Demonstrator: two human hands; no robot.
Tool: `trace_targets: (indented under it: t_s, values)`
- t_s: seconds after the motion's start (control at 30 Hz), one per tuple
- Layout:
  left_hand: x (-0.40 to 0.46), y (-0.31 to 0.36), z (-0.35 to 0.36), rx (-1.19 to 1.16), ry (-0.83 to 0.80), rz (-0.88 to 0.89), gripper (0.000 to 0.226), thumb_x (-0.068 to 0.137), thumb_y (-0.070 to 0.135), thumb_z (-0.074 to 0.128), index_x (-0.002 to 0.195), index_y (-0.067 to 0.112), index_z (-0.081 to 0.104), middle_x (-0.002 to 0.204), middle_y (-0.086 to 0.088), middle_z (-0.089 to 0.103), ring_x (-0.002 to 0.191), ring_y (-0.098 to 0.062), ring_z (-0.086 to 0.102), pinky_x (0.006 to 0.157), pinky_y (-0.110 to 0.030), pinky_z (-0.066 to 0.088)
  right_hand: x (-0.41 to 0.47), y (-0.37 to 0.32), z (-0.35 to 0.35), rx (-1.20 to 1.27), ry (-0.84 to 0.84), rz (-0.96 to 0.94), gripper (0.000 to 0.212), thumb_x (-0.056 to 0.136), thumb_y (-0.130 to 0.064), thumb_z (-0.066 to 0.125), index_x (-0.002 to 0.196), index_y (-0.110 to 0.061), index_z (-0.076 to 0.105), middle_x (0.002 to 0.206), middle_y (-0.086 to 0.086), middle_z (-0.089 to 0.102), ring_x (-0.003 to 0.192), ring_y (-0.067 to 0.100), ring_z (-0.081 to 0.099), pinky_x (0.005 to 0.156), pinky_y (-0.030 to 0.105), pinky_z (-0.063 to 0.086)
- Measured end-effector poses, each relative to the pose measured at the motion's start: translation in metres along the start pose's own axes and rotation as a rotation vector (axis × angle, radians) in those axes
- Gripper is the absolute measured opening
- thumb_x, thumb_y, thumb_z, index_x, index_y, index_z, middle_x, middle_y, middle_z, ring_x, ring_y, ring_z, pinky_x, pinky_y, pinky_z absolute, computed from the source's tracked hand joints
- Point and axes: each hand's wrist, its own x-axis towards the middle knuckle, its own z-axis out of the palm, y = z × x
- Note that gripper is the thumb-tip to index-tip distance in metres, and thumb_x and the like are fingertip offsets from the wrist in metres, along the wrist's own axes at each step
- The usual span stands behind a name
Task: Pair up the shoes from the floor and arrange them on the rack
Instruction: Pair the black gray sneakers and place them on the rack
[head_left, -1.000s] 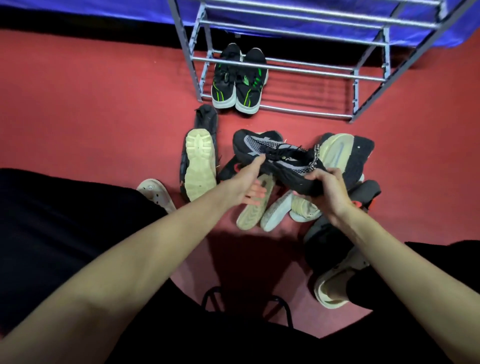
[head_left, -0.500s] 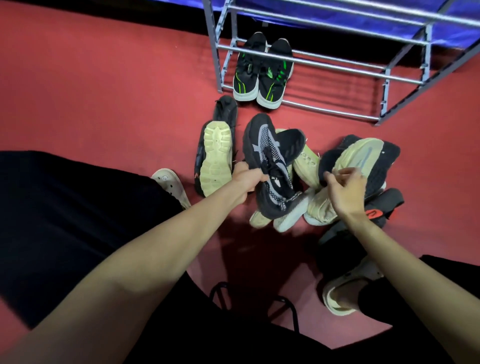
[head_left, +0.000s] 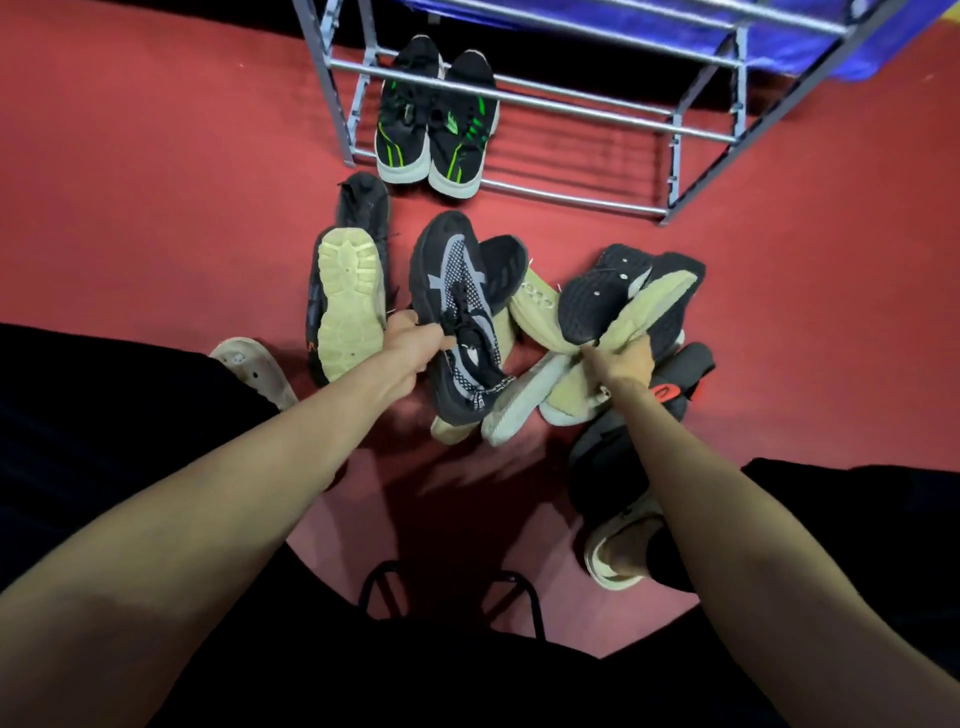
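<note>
A black-and-green pair (head_left: 436, 119) is held side by side on the rack's (head_left: 582, 111) lowest tier. A black-and-grey sneaker (head_left: 457, 312) is gripped by the left hand (head_left: 415, 343); a black-soled shoe (head_left: 597, 301) is pinched by the right hand (head_left: 623, 364) above the floor pile (head_left: 524, 395).
</note>
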Motion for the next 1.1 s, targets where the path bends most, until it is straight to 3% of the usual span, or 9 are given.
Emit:
trace_targets:
  t_s: [0.1,0.2,0.27,0.4,0.47,0.57,0.8,0.97,1.1]
  values:
    - [0.002,0.001,0.000,-0.001,-0.009,0.001,0.031,0.082,-0.005,0.058,0.072,0.021,0.045,0.076,0.003,0.059,0.071,-0.012,0.054,0.052,-0.021,0.038,0.004,0.011,-0.017,0.196,0.042,0.013,0.042,0.076,-0.019,0.064,0.116,-0.007,0.060,0.116,0.012,0.066,0.109,0.030,0.062,0.091,0.035,0.050]
    - [0.001,0.006,0.002,-0.003,-0.020,0.034,0.027,0.079,-0.006,0.058,0.077,0.019,0.047,0.083,0.001,0.062,0.071,-0.012,0.056,0.046,-0.016,0.039,-0.009,0.017,-0.027,0.382,0.124,-0.018,0.039,0.076,-0.018,0.060,0.113,-0.009,0.060,0.106,0.007,0.065,0.097,0.024,0.061,0.084,0.032,0.049]
    - [-0.003,0.010,0.004,-0.010,-0.027,0.037,0.028,0.077,-0.006,0.057,0.084,0.020,0.048,0.080,0.002,0.059,0.063,-0.010,0.052,0.043,-0.016,0.037,-0.022,0.015,-0.026,0.352,0.164,-0.124,0.042,0.072,-0.027,0.060,0.110,-0.010,0.058,0.099,0.002,0.061,0.092,0.021,0.058,0.081,0.029,0.045]
    - [-0.009,0.014,0.002,-0.014,0.014,0.030,0.027,0.074,-0.008,0.052,0.068,0.015,0.040,0.060,0.001,0.043,0.048,-0.012,0.035,0.029,-0.008,0.023,-0.040,0.004,-0.007,0.122,0.115,-0.360,0.049,0.071,-0.025,0.068,0.116,-0.010,0.055,0.114,0.007,0.053,0.096,0.018,0.054,0.086,0.026,0.043]
    - [-0.013,0.012,-0.004,-0.028,0.037,0.024,0.018,0.073,-0.008,0.048,0.076,0.010,0.046,0.062,0.000,0.045,0.051,-0.014,0.037,0.032,-0.009,0.027,-0.050,-0.004,0.004,0.101,0.120,-0.423,0.053,0.071,-0.020,0.068,0.121,-0.009,0.053,0.115,0.009,0.048,0.098,0.022,0.056,0.083,0.027,0.041]
    - [-0.015,0.007,-0.014,-0.083,0.053,0.024,0.026,0.070,-0.009,0.045,0.088,0.009,0.051,0.076,-0.002,0.057,0.062,-0.017,0.049,0.048,-0.020,0.039,-0.062,-0.009,0.017,0.057,0.119,-0.539,0.062,0.070,-0.025,0.065,0.129,-0.013,0.050,0.111,0.008,0.044,0.093,0.021,0.055,0.082,0.031,0.046]
    - [-0.014,0.001,-0.027,-0.103,0.097,0.035,0.032,0.071,-0.013,0.039,0.094,0.005,0.052,0.082,0.000,0.059,0.068,-0.016,0.052,0.053,-0.024,0.039,-0.055,-0.024,0.047,-0.102,-0.263,-0.702,0.067,0.079,-0.026,0.072,0.138,-0.012,0.045,0.110,0.007,0.043,0.099,0.011,0.039,0.091,0.015,0.030]
    - [-0.011,-0.003,-0.028,-0.072,0.122,0.031,0.026,0.068,-0.011,0.041,0.083,0.006,0.053,0.082,-0.002,0.060,0.068,-0.018,0.051,0.055,-0.026,0.038,-0.062,-0.019,0.055,-0.027,-0.282,-0.656,0.056,0.085,-0.025,0.069,0.134,-0.007,0.049,0.110,0.007,0.048,0.100,0.012,0.045,0.094,0.016,0.033]
    - [-0.015,-0.005,-0.021,-0.082,0.209,0.078,0.022,0.066,-0.009,0.041,0.061,0.011,0.045,0.071,-0.001,0.055,0.064,-0.018,0.047,0.053,-0.026,0.037,-0.057,0.000,0.027,0.023,-0.234,-0.710,0.039,0.089,-0.017,0.058,0.127,-0.008,0.059,0.123,0.007,0.064,0.112,0.016,0.058,0.100,0.029,0.045]
